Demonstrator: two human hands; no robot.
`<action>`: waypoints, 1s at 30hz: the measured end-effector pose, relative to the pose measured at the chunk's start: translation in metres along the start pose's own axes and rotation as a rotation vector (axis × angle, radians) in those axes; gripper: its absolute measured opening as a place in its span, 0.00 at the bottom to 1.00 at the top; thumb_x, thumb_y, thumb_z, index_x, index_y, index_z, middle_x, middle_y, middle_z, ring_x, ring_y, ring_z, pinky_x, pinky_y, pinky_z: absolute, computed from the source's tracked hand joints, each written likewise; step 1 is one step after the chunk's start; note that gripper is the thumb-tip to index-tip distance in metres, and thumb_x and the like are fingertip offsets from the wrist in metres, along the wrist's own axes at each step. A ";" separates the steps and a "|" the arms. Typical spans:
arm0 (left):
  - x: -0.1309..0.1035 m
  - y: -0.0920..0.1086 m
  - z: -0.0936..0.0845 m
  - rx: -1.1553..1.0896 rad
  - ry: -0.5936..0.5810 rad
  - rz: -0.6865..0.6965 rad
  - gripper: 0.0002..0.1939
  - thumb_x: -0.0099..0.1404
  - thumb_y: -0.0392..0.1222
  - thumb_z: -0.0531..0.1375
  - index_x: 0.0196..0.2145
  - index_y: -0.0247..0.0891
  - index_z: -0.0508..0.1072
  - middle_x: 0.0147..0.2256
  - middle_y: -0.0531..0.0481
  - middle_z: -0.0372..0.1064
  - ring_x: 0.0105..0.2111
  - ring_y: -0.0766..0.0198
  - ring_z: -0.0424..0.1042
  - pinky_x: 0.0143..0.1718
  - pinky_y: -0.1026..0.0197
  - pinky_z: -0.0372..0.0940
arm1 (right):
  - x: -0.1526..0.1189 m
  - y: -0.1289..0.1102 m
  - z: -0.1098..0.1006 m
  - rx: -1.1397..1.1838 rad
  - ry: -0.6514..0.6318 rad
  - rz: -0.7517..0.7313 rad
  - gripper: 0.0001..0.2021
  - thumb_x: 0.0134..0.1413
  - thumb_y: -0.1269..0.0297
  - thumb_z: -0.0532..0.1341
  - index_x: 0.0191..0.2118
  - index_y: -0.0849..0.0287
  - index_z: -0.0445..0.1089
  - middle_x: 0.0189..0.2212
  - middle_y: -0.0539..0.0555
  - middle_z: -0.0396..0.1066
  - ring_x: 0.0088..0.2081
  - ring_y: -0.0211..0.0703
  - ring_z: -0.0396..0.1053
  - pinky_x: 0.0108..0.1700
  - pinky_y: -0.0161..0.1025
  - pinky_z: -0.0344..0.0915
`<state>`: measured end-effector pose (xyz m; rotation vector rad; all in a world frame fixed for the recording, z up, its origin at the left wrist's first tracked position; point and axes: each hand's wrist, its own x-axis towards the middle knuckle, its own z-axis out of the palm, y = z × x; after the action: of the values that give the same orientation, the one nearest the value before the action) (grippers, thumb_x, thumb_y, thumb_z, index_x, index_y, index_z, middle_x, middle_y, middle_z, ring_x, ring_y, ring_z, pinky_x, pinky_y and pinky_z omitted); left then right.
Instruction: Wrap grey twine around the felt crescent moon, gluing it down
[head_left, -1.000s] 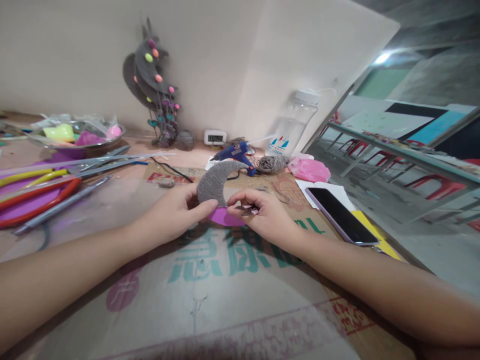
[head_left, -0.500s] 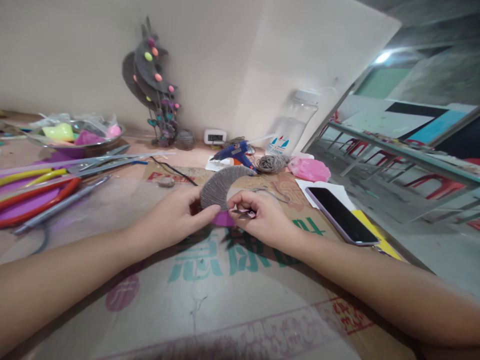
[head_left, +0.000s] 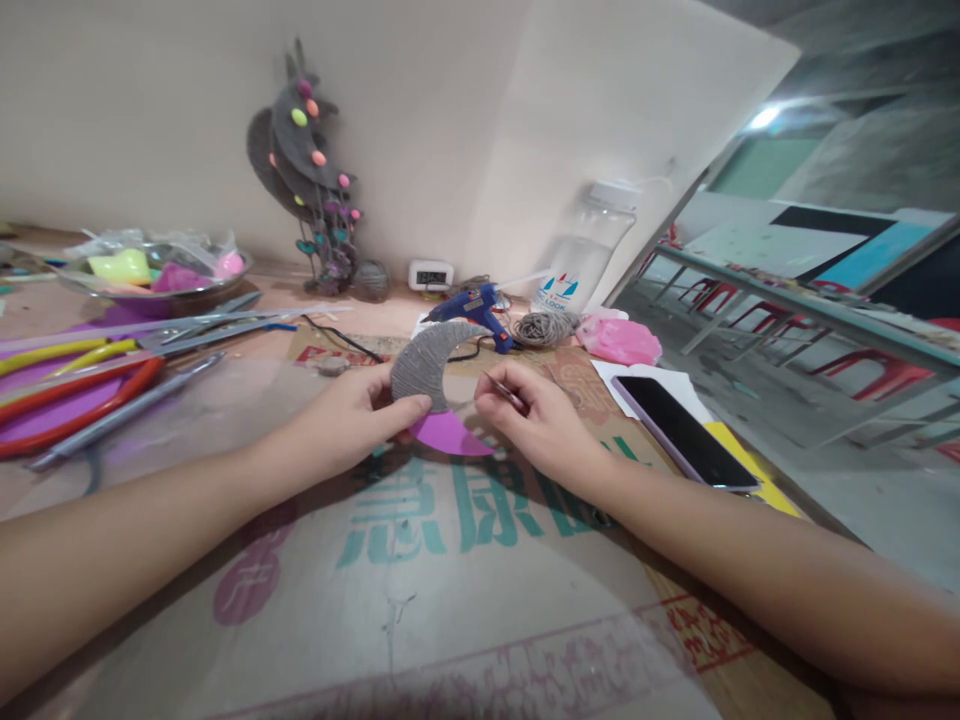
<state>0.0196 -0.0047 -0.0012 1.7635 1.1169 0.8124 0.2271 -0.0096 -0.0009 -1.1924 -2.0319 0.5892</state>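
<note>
A crescent moon cutout (head_left: 424, 370) is held up over the cardboard mat in the head view. Grey yarn covers its upper part in close rows, and its lower tip is bare purple. My left hand (head_left: 352, 415) is closed on the crescent's left side, thumb in front. Just right of the crescent's inner curve, my right hand (head_left: 525, 405) is pinched shut and apart from it. A small, thin dark thing shows between those fingers, too blurred to name. Behind the crescent lie a blue glue gun (head_left: 476, 305) and a grey yarn bundle (head_left: 546, 327).
Scissors (head_left: 82, 400) and a silver pen (head_left: 127, 410) lie at left, below a bowl of craft bits (head_left: 154, 290). A yarn-wrapped moon ornament (head_left: 300, 150) leans on the wall. A water bottle (head_left: 589, 250) stands behind; a phone (head_left: 682, 430) lies at right.
My right hand has drawn away from the crescent, slightly up and right. The crescent has shifted a little left and up, and more of its purple tip shows.
</note>
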 end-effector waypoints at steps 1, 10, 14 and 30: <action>0.000 0.000 0.000 0.002 0.003 0.002 0.10 0.57 0.44 0.55 0.23 0.37 0.64 0.19 0.57 0.61 0.21 0.69 0.61 0.22 0.67 0.56 | -0.001 0.001 0.000 -0.008 -0.013 -0.046 0.16 0.57 0.50 0.54 0.36 0.60 0.65 0.27 0.49 0.67 0.28 0.36 0.64 0.30 0.34 0.59; 0.000 -0.002 -0.002 -0.006 0.017 0.010 0.09 0.57 0.43 0.55 0.23 0.37 0.65 0.20 0.57 0.62 0.21 0.69 0.62 0.22 0.67 0.57 | 0.000 0.011 -0.011 -0.199 -0.008 -0.391 0.18 0.63 0.62 0.50 0.57 0.54 0.60 0.52 0.54 0.67 0.51 0.43 0.66 0.52 0.42 0.61; -0.001 -0.001 -0.003 -0.009 0.022 0.038 0.08 0.57 0.41 0.55 0.22 0.37 0.65 0.20 0.57 0.60 0.21 0.70 0.61 0.22 0.68 0.57 | 0.003 0.016 -0.013 -0.273 -0.007 -0.413 0.17 0.62 0.64 0.52 0.55 0.55 0.62 0.50 0.54 0.69 0.49 0.43 0.67 0.51 0.42 0.62; -0.002 0.000 -0.003 -0.093 0.015 0.039 0.07 0.58 0.42 0.56 0.26 0.37 0.65 0.22 0.57 0.60 0.23 0.69 0.61 0.24 0.67 0.59 | 0.003 0.017 -0.012 -0.417 -0.075 -0.457 0.15 0.62 0.62 0.52 0.51 0.57 0.67 0.37 0.55 0.71 0.38 0.43 0.67 0.39 0.39 0.62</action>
<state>0.0163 -0.0055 -0.0006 1.7092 1.0410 0.8879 0.2452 0.0015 -0.0036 -0.8807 -2.4626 -0.0165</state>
